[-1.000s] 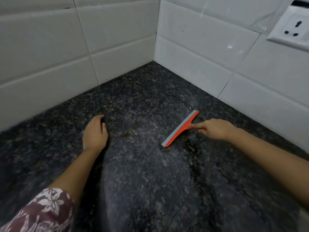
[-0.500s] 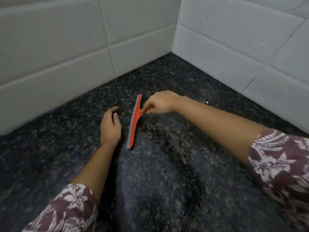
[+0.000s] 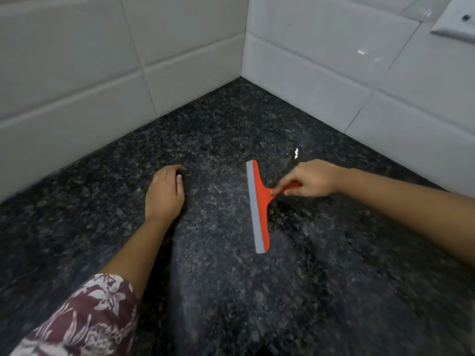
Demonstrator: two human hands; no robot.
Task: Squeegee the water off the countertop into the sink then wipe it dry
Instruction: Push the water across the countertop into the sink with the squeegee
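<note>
On a dark speckled countertop (image 3: 231, 291) that runs into a corner of white wall tiles (image 3: 77, 80), an orange squeegee (image 3: 259, 206) lies right of centre. Its grey rubber blade (image 3: 253, 209) faces left and runs from far to near, touching the stone along its length as far as can be seen, while its short handle points right. The right hand (image 3: 309, 179) comes in from the right and pinches that handle, with the fingertips (image 3: 275, 191) closed on it where it meets the orange head. The left hand (image 3: 164, 192) is well apart from the squeegee, to its left; it rests palm down on the stone with the fingers loosely curled and nothing in them. A patterned maroon sleeve (image 3: 82, 319) covers the left arm at the near left. Small bright glints of water (image 3: 295, 152) show just beyond the far end of the blade. Part of a white wall socket (image 3: 455, 24) sits at the far right.
</note>
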